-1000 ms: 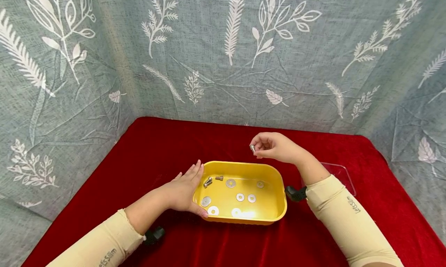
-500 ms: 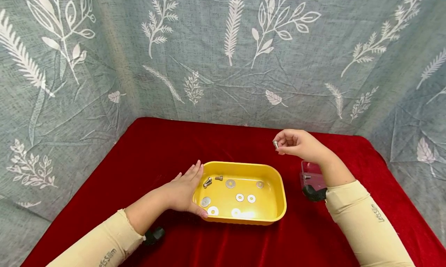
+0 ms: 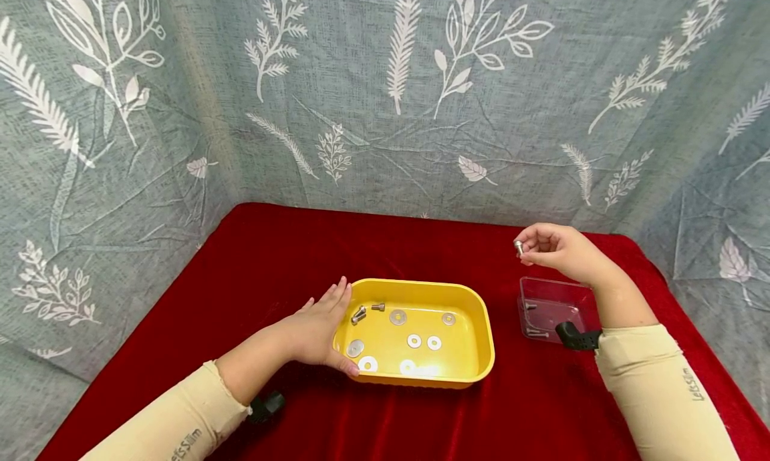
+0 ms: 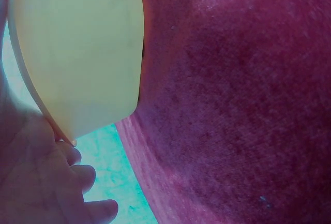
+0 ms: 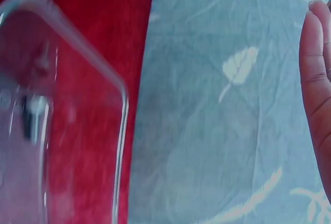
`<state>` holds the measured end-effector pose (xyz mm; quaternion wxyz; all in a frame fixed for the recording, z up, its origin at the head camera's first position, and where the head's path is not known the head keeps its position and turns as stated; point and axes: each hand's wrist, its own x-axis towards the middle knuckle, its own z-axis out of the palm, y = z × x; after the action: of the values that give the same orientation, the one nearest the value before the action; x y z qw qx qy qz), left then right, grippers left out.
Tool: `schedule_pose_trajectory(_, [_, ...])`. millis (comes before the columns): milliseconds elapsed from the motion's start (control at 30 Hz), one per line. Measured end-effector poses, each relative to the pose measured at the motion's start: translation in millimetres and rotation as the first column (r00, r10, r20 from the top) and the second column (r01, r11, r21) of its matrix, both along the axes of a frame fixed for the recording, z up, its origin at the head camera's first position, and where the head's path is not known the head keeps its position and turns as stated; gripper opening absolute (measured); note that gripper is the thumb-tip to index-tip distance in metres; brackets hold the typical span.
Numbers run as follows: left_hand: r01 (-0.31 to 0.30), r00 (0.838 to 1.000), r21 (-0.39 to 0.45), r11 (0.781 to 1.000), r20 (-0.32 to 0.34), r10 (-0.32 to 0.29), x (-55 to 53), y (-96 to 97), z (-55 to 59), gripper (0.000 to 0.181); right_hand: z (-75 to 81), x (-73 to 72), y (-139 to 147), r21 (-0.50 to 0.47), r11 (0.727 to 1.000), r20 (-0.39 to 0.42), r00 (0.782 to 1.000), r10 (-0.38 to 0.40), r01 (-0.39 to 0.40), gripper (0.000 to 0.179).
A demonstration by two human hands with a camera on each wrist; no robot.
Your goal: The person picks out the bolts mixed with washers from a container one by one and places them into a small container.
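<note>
My right hand (image 3: pixel 556 249) pinches a small silver bolt (image 3: pixel 519 248) between thumb and fingers, raised just beyond the back rim of a clear plastic box (image 3: pixel 565 312). A few bolts lie inside that box; the right wrist view shows its rim (image 5: pixel 123 131) close up, with the hand's edge at far right. My left hand (image 3: pixel 319 327) rests against the left end of a yellow tray (image 3: pixel 421 288), fingers straight and spread, thumb on the front rim. In the tray lie several flat washers (image 3: pixel 398 317) and, at the left, a few bolts (image 3: pixel 377 307). The left wrist view shows the tray's outer wall (image 4: pixel 83 53).
A red velvet cloth (image 3: pixel 313 247) covers the table. Grey-green curtains (image 3: pixel 373 113) with white leaf prints hang at the back and both sides. A black wrist camera mount (image 3: pixel 577 337) on the right arm overlaps the clear box's front right.
My right hand has moved right with the bolt, from behind the yellow tray to behind the clear box, uncovering more of that box. The left hand and tray have stayed put.
</note>
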<state>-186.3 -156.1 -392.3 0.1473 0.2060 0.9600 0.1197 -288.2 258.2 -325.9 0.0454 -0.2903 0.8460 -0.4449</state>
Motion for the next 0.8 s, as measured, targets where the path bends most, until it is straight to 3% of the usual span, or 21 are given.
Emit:
schedule_pose_trajectory(367, [0.000, 1.000, -0.004, 1.000, -0.006, 0.000, 0.3, 0.2, 0.4, 0.135, -6.8, 0.5, 40, 0.058, 0.996, 0.074, 0.995, -0.072, 0.067, 0.024])
schedule_pose_trajectory(667, [0.003, 1.000, 0.001, 1.000, -0.008, -0.003, 0.4, 0.5, -0.1, 0.135, -16.5, -1.7, 56, 0.074, 0.997, 0.161, 0.986, -0.047, 0.035, 0.023])
schedule_pose_trajectory(800, [0.000, 1.000, -0.002, 1.000, -0.005, 0.000, 0.9, 1.1, 0.1, 0.135, -19.0, -2.4, 59, 0.080, 0.997, 0.208, 0.978, 0.001, -0.018, 0.024])
